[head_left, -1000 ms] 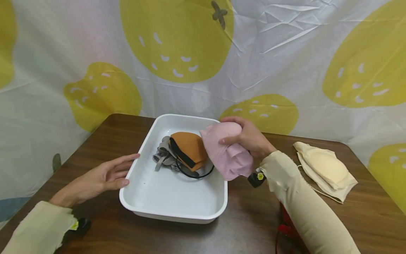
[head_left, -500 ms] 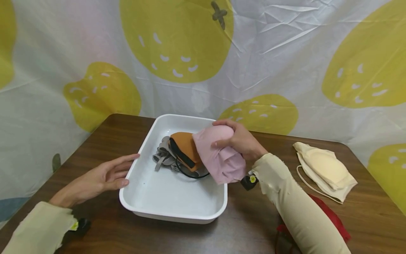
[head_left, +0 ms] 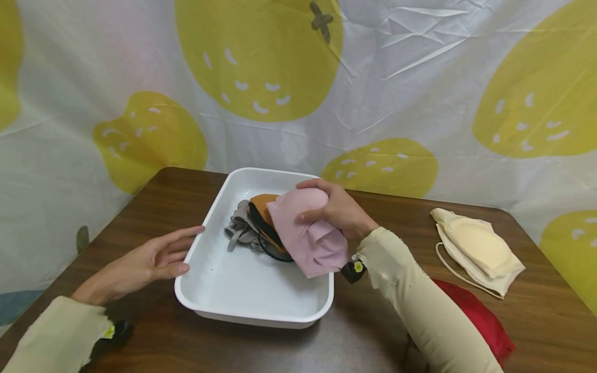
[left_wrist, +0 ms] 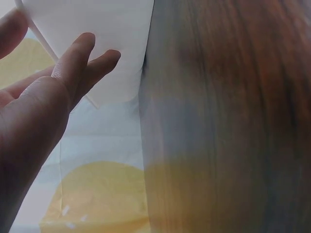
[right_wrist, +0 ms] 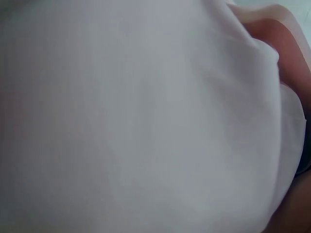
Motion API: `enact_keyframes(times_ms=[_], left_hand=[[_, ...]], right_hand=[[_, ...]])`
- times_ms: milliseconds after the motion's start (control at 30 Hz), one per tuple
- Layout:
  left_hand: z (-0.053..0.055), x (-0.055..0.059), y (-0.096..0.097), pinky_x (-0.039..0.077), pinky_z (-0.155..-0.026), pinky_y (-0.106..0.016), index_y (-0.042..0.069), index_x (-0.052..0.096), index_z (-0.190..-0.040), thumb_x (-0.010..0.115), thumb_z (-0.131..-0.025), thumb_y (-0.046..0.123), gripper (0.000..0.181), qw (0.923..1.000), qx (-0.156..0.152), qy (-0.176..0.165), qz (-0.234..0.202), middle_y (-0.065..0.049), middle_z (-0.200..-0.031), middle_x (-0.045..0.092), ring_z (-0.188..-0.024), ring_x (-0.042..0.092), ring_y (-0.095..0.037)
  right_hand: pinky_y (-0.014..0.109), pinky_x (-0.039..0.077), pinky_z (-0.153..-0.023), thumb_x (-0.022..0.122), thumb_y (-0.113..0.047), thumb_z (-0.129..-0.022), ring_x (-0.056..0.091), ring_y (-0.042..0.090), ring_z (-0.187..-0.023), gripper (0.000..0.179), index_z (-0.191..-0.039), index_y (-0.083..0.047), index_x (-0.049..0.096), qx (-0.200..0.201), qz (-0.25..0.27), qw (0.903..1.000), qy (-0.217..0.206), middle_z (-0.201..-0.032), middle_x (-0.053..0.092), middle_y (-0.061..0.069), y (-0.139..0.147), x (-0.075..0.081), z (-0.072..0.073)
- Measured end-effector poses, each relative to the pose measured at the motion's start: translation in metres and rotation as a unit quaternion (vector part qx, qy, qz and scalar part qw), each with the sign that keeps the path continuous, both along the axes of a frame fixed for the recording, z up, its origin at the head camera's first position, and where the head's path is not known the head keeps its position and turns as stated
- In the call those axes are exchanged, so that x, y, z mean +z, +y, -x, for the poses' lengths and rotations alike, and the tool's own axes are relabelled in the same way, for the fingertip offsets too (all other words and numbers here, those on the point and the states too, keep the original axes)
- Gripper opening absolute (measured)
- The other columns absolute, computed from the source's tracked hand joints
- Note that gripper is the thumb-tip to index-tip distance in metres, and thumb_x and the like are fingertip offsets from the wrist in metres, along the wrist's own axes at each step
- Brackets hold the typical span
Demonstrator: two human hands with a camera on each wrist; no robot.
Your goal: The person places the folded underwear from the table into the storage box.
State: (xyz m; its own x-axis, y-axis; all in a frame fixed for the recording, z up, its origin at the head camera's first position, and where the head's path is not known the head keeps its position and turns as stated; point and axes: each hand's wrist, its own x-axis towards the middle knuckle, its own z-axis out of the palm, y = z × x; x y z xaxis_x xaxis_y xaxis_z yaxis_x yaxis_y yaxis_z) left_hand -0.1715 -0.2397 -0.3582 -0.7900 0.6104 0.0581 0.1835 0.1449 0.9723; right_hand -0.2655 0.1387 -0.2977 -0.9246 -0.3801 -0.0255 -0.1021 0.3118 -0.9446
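My right hand (head_left: 333, 210) grips a folded pink bra (head_left: 305, 233), thumb on top of its rounded cup. The bra hangs over the right side of a white tray (head_left: 252, 305) and overlaps an orange bra (head_left: 265, 199) with a black band inside it. Pale cloth of the pink bra (right_wrist: 146, 121) fills the right wrist view. Beside the orange one, against the tray floor, lies a bunched grey garment (head_left: 240, 228). My left hand (head_left: 144, 264) rests at the tray's left rim with extended fingers; the left wrist view shows those fingers (left_wrist: 73, 63) along the outer wall.
On the table's right side lies a folded cream bra (head_left: 480, 248) with a thin strap. Nearer, a red garment (head_left: 480, 316) is partly covered by my right forearm. A lemon-print curtain (head_left: 280, 140) hangs behind the brown wooden table (head_left: 186, 342).
My right hand has moved left with the pink bra, from the tray's right rim to over the orange bra, covering more of it. More of the red garment shows. The left hand stays put.
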Motion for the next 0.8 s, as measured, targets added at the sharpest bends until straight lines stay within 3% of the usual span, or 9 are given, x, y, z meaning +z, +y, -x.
enact_keyframes(times_ms=[200, 367, 600, 800], left_hand=[[0.001, -0.002, -0.001, 0.056, -0.095, -0.026, 0.000, 0.018, -0.159, 0.056, -0.100, 0.001, 0.070, 1.0000, -0.003, 0.006, -0.004, -0.023, -0.156, 0.039, -0.130, 0.055, -0.001], [0.002, -0.001, -0.001, 0.057, -0.095, -0.027, 0.001, 0.018, -0.159, 0.057, -0.100, 0.001, 0.070, 1.0000, -0.003, 0.003, -0.002, -0.030, -0.157, 0.033, -0.130, 0.055, 0.000], [0.002, 0.000, 0.000, 0.056, -0.095, -0.026, 0.000, 0.018, -0.159, 0.057, -0.100, 0.002, 0.071, 1.0000, -0.003, 0.004, 0.004, -0.035, -0.157, 0.028, -0.130, 0.055, 0.001], [0.002, 0.000, -0.001, 0.056, -0.095, -0.026, 0.001, 0.018, -0.159, 0.057, -0.100, 0.003, 0.071, 0.9999, 0.002, -0.003, 0.011, -0.026, -0.157, 0.035, -0.129, 0.055, 0.001]], right_hand=[[0.036, 0.050, -0.092, 0.090, -0.010, -0.068, 0.055, 0.027, -0.113, 0.066, -0.127, -0.026, 0.064, 0.000, -0.015, 0.9999, -0.003, -0.128, 0.059, 0.008, -0.008, -0.002, -0.006], [0.037, 0.046, -0.098, 0.092, -0.009, -0.065, 0.054, 0.025, -0.115, 0.069, -0.126, -0.027, 0.065, -0.001, -0.012, 0.9999, -0.011, -0.128, 0.059, 0.005, -0.013, -0.003, -0.013], [0.036, 0.048, -0.098, 0.093, -0.014, -0.066, 0.059, 0.023, -0.112, 0.066, -0.125, -0.030, 0.066, 0.038, -0.042, 0.9981, 0.023, -0.124, 0.063, 0.001, -0.019, -0.003, -0.021], [0.034, 0.050, -0.094, 0.093, -0.016, -0.067, 0.061, 0.021, -0.106, 0.066, -0.125, -0.033, 0.065, 0.060, -0.086, 0.9927, 0.058, -0.119, 0.067, -0.001, -0.023, -0.004, -0.028]])
